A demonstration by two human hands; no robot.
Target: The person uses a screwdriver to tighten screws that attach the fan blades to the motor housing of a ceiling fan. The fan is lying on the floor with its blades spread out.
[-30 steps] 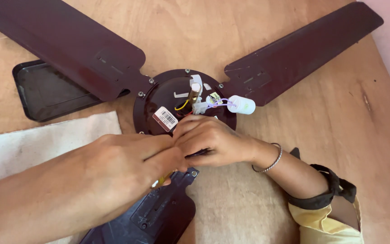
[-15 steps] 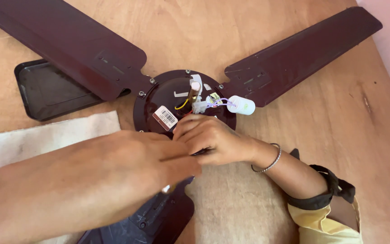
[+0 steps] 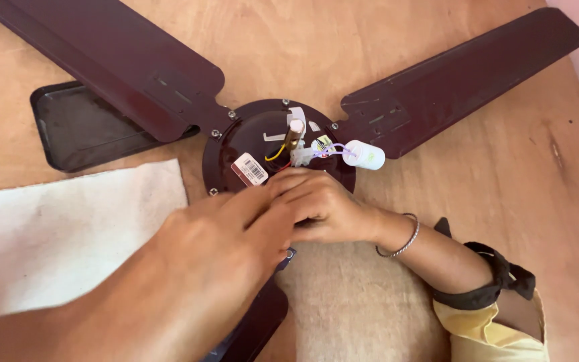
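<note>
Ceiling fan motor hub (image 3: pixel 249 144) lies wiring-up on the wooden desk (image 3: pixel 490 201), beside a white cloth (image 3: pixel 68 234). Left hand (image 3: pixel 216 255) and right hand (image 3: pixel 323 208) overlap at its near rim, steadying it; whether their fingers grasp anything cannot be told.

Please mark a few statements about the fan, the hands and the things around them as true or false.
1. Both hands meet at the lower edge of the fan hub. True: the left hand and right hand overlap there.
2. The white capacitor lies on the cloth. False: it rests beside the hub, against the right blade, on purple wires.
3. A white cloth lies to the left of the hands. True.
4. The right wrist is bare. False: it wears a thin metal bangle.
5. A dark tray sits partly under the left blade. True.
</note>
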